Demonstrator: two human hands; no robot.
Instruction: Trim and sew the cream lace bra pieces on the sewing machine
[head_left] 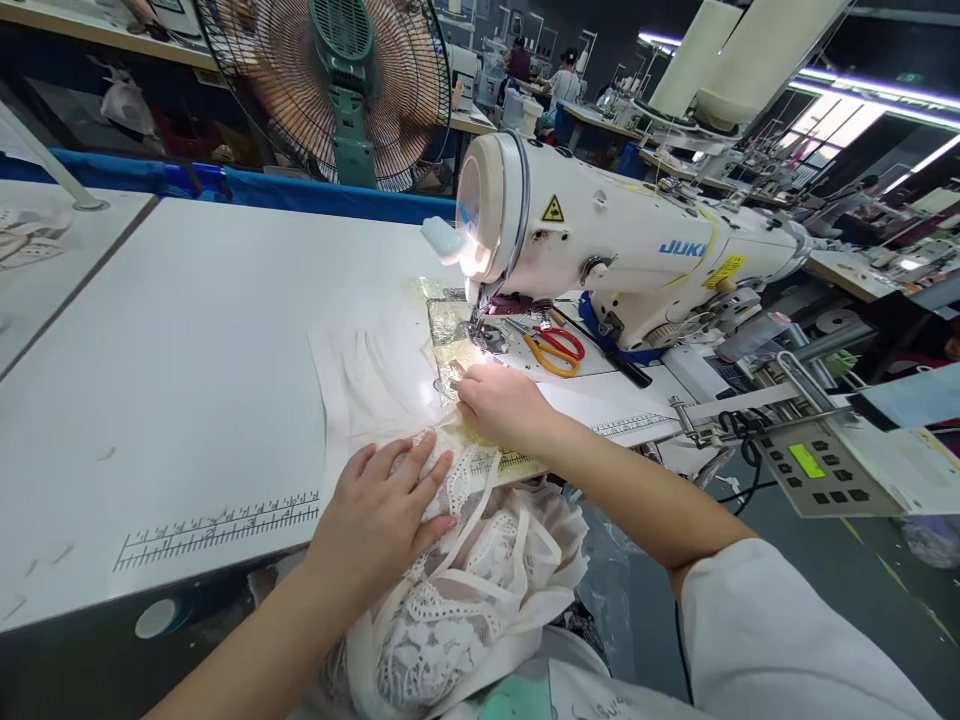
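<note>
Sewing machine (622,220): reference point. Lace garment (442,640): on your side of sewing machine, upper part on table (225,350) near needle (478,320), rest bunched below table edge. Your left hand (386,510): palm down on garment, front-left of sewing machine, fingers loosely spread, no grip visible. Your right hand (502,405): just in front of needle, fingers curled together at fabric; whether fingertips pinch it, cannot tell. Orange and red handles (551,362): beneath sewing machine arm. Fan (345,90): behind sewing machine, leftward.
</note>
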